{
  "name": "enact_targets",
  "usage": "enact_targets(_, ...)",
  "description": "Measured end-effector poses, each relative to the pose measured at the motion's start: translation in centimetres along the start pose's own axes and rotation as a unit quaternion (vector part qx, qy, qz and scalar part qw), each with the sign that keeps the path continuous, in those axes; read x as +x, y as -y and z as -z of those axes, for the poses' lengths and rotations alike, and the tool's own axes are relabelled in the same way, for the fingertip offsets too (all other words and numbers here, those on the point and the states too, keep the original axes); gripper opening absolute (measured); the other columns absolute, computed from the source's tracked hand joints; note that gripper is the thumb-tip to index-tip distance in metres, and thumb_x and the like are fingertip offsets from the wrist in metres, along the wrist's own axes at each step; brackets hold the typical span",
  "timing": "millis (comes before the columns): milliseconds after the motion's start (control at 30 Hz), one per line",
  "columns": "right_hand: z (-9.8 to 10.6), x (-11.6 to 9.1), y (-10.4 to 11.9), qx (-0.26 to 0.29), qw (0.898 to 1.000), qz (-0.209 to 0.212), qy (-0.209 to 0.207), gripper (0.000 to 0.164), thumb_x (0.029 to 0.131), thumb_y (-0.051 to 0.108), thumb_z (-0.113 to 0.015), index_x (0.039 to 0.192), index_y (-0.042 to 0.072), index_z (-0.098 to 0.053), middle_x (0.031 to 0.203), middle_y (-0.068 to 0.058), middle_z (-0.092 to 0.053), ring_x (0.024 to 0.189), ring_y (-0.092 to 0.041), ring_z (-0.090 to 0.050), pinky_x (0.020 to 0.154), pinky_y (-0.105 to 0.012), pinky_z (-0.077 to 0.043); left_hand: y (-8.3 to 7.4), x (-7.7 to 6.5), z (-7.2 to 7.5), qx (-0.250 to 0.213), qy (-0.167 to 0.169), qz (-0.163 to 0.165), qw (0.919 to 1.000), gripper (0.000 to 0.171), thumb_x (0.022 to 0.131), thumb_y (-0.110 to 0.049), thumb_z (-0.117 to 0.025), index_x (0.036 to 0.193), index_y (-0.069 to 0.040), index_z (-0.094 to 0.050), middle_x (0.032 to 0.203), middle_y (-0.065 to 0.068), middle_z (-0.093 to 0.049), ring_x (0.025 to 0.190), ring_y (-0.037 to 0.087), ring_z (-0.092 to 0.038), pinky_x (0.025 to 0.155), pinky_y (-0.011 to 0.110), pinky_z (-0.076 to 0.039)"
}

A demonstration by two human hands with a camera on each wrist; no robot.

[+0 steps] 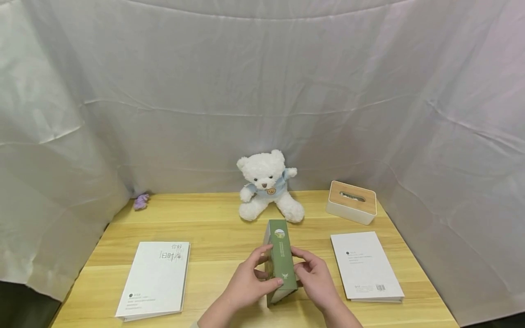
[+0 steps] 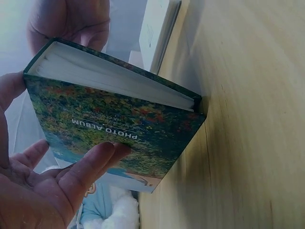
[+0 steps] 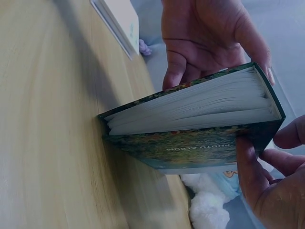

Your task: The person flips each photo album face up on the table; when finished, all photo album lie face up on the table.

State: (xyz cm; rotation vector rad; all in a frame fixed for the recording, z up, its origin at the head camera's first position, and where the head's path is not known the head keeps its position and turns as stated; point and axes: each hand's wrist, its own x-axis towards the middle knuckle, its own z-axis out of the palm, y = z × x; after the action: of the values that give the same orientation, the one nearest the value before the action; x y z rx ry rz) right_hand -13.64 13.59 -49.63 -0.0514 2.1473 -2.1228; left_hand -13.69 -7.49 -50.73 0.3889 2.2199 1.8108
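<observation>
Head view: the album [image 1: 282, 257] stands in front of the bear [image 1: 268, 187], on the person's side of it, at the top of the table [image 1: 221, 246]. Its green spine is up and its page ends face the person; in both wrist views the gap between the covers narrows toward the tabletop. The left hand [image 1: 249, 279] is clamped on the album, its thumb on the lower end of the spine and its fingers against the left cover. The right hand [image 1: 316, 279] holds the album from the other side, bent fingers against the right cover; whether its thumb presses too, I cannot tell. The words "PHOTO ALBUM" show upside down on the left cover in the left wrist view.

The bear is white, sits upright in a light blue shirt and leans its head a little. Left of the bear and nearer the person, the left book [image 1: 153, 282] lies flat, white with grey characters. Right of the bear, also nearer the person, lies the right book [image 1: 367, 266], white with a barcode. The box [image 1: 352, 202], white with a slotted wooden lid, is right of the bear. Well left of the bear is a purple thing [image 1: 141, 202], too small to make out. A grey curtain [image 1: 254, 91] hangs behind the bear.
</observation>
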Motion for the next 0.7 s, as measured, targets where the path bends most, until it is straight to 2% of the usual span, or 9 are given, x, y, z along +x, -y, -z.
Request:
enact_targets(200,-0.25,-0.17,0.16,0.008,1.000,0.010,0.019,0.050,0.096,-0.013,-0.052,0.146,-0.011,-0.055,0.145,-0.028,-0.054,0.086,-0.017,-0.069,0.069,-0.040,-0.065,-0.16,-0.02,-0.05,-0.024,-0.006,0.007,0.9997,0.080,0.092,-0.026,-0.085,0.158,-0.019,-0.041,0.150,0.038,-0.047,0.103,0.035,-0.073,0.076,0.039,-0.065)
enact_targets(333,-0.32,-0.23,0.22,0.007,1.000,0.013,0.020,0.050,0.096,-0.012,-0.052,0.146,-0.011,-0.054,0.139,-0.028,-0.057,0.085,-0.016,-0.068,0.069,-0.039,-0.065,-0.19,0.09,-0.09,-0.041,0.000,0.005,0.9991,0.080,0.093,-0.024,-0.084,0.160,-0.021,-0.041,0.151,0.038,-0.045,0.102,0.032,-0.074,0.078,0.038,-0.064)
enact_targets(567,-0.42,-0.31,0.16,0.008,1.000,0.009,0.024,0.051,0.096,-0.013,-0.051,0.147,-0.010,-0.054,0.141,-0.028,-0.056,0.086,-0.016,-0.067,0.070,-0.038,-0.065,0.00,0.08,-0.11,-0.027,-0.002,0.007,0.9996,0.078,0.093,-0.024,-0.083,0.160,-0.028,-0.044,0.152,0.039,-0.045,0.102,0.030,-0.075,0.079,0.038,-0.064)
enact_targets(700,-0.44,-0.29,-0.06,0.007,1.000,0.006,0.028,0.051,0.096,-0.012,-0.051,0.147,-0.009,-0.055,0.141,-0.029,-0.056,0.087,-0.017,-0.069,0.068,-0.038,-0.065,-0.10,0.02,-0.05,-0.021,-0.008,0.006,0.9997,0.078,0.093,-0.025,-0.083,0.160,-0.027,-0.045,0.151,0.039,-0.046,0.097,0.026,-0.076,0.078,0.037,-0.064)
